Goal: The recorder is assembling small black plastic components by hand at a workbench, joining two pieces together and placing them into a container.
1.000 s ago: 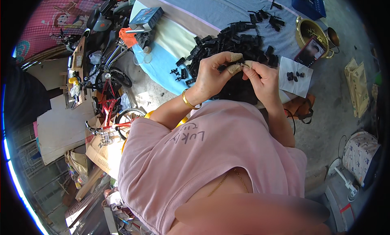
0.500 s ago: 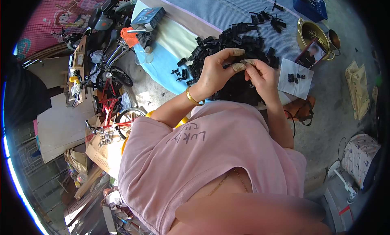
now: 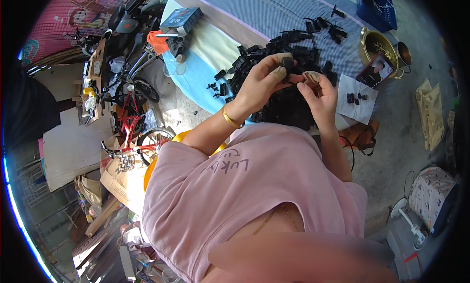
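Note:
Between the thumb and fingers of my left hand (image 3: 262,82) is a small black plastic part (image 3: 288,64). My right hand (image 3: 320,93) is close beside it, thumb and fingers pinched together. Whatever lies in that pinch is too small to make out. Tape-like wraps cover some fingertips. Both hands hover over a heap of black plastic parts (image 3: 284,109) on the cloth-covered surface. A white sheet of paper (image 3: 364,112) right of my right hand carries several small black pieces (image 3: 356,98).
At the right stand a brass-coloured pot (image 3: 364,45), a phone (image 3: 375,71) leaning by it and a blue basket (image 3: 374,11). A brown bag (image 3: 360,135) lies near the paper. Left are a blue box (image 3: 181,20), a clear cup (image 3: 175,67) and a red bicycle (image 3: 131,121).
My left hand has turned, and a black part now shows between its thumb and fingers. My right fingers have curled and drawn slightly apart from the left thumb. The whole view has shifted slightly.

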### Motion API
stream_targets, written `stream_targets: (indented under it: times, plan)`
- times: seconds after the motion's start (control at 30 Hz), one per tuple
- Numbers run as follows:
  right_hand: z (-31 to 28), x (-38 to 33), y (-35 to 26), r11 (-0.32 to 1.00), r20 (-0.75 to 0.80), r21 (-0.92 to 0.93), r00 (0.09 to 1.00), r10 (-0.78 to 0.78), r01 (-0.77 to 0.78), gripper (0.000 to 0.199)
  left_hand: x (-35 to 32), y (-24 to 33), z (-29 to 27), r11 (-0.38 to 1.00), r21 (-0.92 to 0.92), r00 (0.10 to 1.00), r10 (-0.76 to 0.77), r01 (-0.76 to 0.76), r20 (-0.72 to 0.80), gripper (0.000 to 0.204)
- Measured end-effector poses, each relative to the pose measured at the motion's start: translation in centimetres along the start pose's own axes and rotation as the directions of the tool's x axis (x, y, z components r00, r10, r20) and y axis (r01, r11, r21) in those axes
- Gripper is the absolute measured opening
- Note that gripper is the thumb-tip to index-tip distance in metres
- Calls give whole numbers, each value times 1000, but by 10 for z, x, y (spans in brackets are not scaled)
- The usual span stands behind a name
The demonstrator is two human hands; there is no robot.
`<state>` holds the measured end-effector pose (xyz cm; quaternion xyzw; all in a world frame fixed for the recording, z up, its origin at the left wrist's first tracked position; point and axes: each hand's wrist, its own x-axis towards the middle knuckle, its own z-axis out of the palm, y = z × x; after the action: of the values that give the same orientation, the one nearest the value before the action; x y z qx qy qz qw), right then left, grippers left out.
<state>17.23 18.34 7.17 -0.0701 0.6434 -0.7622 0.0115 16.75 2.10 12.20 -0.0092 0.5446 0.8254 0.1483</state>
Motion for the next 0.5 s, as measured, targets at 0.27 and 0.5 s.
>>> stream_targets:
  times: [0.27,0.5]
  plan:
    - [1,-3,-19,966,92,-63,966,-244,250,18,1,-11,-13,970,-128,970,-185,206,158,37]
    - [5,1,-12,991,-6,-132,1000,-5,4,24,-8,-10,-2,956,292,967,-98,26,234,41]
